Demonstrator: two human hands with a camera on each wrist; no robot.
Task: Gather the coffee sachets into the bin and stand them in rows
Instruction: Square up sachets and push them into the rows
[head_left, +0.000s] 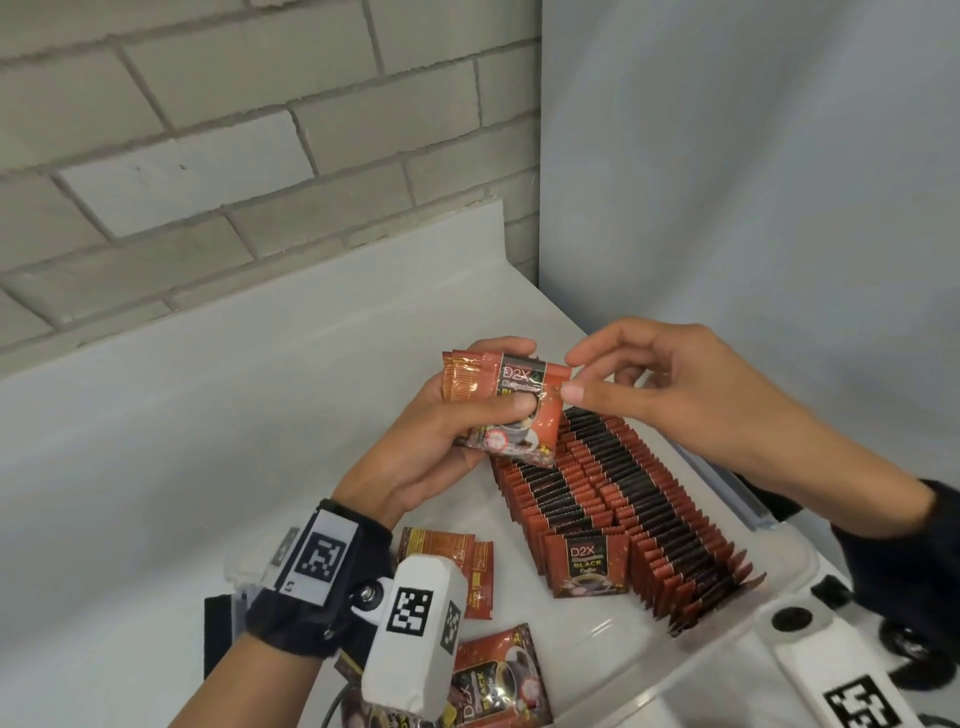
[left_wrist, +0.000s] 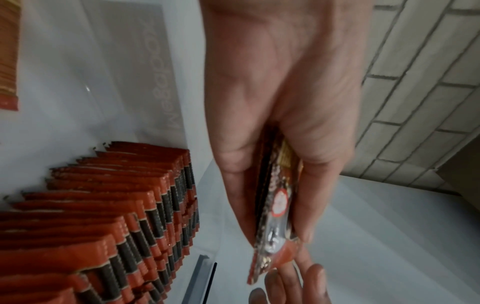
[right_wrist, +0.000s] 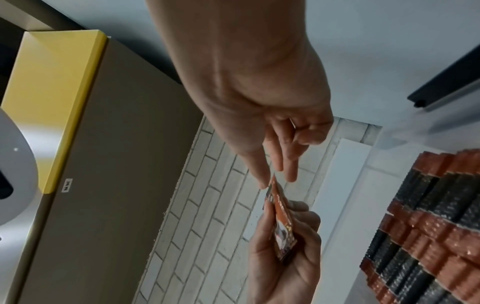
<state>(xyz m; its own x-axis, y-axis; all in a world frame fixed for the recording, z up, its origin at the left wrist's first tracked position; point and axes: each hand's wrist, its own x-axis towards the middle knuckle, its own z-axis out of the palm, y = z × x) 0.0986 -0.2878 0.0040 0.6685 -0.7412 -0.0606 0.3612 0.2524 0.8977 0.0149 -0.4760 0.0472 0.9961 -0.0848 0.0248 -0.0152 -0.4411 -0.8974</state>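
Holding a small fanned stack of coffee sachets (head_left: 506, 402), the left hand (head_left: 441, 431) keeps them up above the far end of the bin (head_left: 737, 631), thumb across the front sachet and fingers curled behind, so the stack sits upright with its printed face toward the camera. The right hand (head_left: 670, 384) meets it from the right: thumb and forefinger are narrowed to a pinch at the front sachet's upper right corner, the other fingers loosely bent and holding nothing. From the right wrist view the two fingertips (right_wrist: 263, 184) appear to touch the sachet's top edge, though whether they truly grip it I cannot tell. The relation that matters, I judge, is this: the stack lies left of the right hand's fingers, edge-on to them, its long axis running roughly top to bottom, and the standing rows (head_left: 623, 499) are directly below and slightly nearer the camera. The right hand is thus the nearer one for peeling off a single sachet and lowering it, upright and facing the same way, into the bin. Several loose sachets (head_left: 457, 566) lie flat inside the bin near the left wrist, not yet stood up. The bin rests on a white tabletop (head_left: 208, 415).
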